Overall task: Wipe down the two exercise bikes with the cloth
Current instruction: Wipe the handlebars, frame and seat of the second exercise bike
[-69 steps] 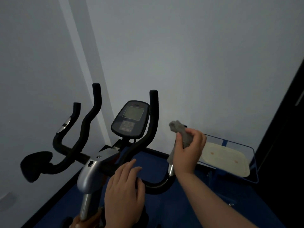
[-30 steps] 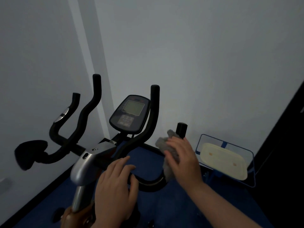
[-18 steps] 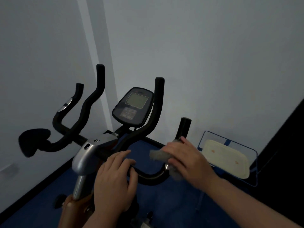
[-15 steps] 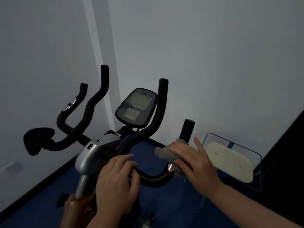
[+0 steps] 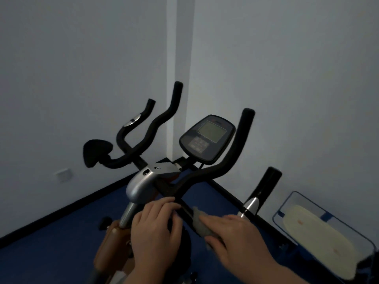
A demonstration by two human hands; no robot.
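— Cloth position? Where is the small grey rag seen?

— At five o'clock from the dark oval console with grey screen, pressed onto the black padded handlebar of the exercise bike under the right hand, whose fingers are laid nearly straight over it.

— And the left hand?

— Its fingers are curled over the bar, just beside the cloth, at its nine o'clock.

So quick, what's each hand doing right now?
Left hand: fingers curled over the black handlebar near its middle, gripping it.
Right hand: pressing the grey cloth onto the bar; the picture does not show whether the fingers curl round it.
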